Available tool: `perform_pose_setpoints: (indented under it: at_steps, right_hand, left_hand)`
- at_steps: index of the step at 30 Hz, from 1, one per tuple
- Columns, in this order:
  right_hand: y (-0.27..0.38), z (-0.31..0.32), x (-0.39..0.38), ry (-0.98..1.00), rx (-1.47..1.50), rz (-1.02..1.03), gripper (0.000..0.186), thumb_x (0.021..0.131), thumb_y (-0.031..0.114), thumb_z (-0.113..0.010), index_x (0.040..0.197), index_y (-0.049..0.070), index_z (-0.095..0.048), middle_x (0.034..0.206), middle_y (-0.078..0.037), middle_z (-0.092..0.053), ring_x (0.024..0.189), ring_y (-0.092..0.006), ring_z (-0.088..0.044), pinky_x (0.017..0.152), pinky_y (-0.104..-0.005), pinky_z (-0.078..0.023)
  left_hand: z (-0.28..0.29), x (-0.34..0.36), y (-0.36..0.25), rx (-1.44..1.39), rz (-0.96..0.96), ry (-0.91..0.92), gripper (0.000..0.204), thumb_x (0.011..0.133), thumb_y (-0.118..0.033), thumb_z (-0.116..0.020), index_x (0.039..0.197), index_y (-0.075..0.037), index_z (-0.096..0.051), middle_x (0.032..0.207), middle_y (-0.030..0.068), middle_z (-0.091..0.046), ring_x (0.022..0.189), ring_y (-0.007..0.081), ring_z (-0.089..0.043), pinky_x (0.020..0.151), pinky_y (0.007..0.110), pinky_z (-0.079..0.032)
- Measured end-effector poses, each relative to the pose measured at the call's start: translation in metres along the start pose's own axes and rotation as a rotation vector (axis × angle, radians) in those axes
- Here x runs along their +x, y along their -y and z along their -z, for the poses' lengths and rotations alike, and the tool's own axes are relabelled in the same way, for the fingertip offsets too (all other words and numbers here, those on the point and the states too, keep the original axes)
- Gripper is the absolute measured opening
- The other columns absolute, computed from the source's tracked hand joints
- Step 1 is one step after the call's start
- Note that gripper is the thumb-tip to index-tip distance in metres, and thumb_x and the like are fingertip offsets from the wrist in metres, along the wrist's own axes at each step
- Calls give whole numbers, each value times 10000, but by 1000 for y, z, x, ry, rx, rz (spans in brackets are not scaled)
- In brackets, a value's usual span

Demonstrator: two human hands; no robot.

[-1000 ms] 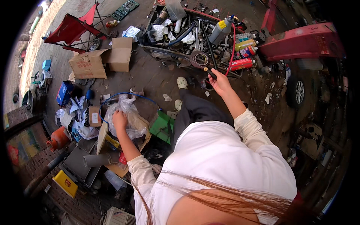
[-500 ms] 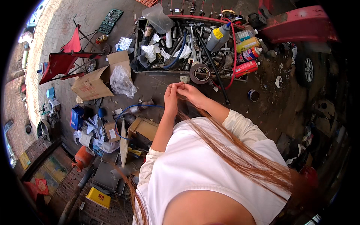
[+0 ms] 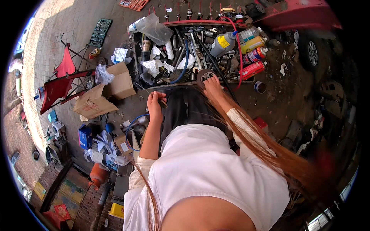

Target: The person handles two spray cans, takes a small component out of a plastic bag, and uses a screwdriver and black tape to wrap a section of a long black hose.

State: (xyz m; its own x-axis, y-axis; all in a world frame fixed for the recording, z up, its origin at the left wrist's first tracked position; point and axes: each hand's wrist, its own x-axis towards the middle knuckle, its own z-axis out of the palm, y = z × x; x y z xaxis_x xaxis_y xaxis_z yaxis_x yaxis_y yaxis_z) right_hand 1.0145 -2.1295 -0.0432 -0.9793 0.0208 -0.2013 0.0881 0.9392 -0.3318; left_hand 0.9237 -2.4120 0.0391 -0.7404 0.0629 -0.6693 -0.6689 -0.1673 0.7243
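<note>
My left hand [image 3: 155, 104] is closed on a small thin tool [image 3: 162, 102] with a dark handle and a fine wire-like tip, above my dark trousers. My right hand [image 3: 214, 90] has its fingers curled onto a dark roll of tape [image 3: 201, 78] at the near edge of a tool tray [image 3: 181, 84]. The tray holds wrenches, sockets, white rags and a blue hose [image 3: 184, 61]. A grey bottle [image 3: 222, 45], spray cans [image 3: 252, 68] and a red hose [image 3: 239, 81] are at its right side. Long hair hangs over my right forearm.
An open cardboard box [image 3: 119, 84] with a plastic bag [image 3: 104, 75] lies left, beside a red folding chair [image 3: 63, 88]. A red metal arm [image 3: 296, 17] and a wheel [image 3: 310, 54] are right. An orange gas cylinder [image 3: 98, 175] and assorted clutter lie lower left.
My hands came together in front of me, then parted, my right reaching forward to the tape roll. The plastic bag moved from the left clutter onto the cardboard box.
</note>
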Motion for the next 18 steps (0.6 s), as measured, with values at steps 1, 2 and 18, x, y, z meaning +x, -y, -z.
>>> perform_pose_setpoints:
  at_steps: [1,2,18]
  right_hand:
    - [4,1,2,-24,27,-43,307,660,160,-775,893,51,-607,958,-124,-605,1055,-309,-547,1092,-432,-329]
    - [6,5,2,-45,47,-83,286,675,163,-764,888,53,-608,944,-130,-614,1043,-317,-554,1082,-438,-337]
    - [14,291,-3,-112,1167,-448,219,969,158,-571,1103,-15,-558,758,0,-548,697,-76,-528,677,-232,-432]
  left_hand:
    - [2,7,-4,-2,15,25,233,1020,-240,-461,894,-62,-543,842,86,-660,670,122,-565,637,268,-466]
    - [-2,8,-13,15,4,41,219,1015,-233,-469,894,-66,-544,841,81,-659,669,118,-555,633,268,-464]
    - [8,80,-36,165,150,194,66,927,-130,-518,915,-71,-546,819,73,-663,574,94,-506,537,245,-414]
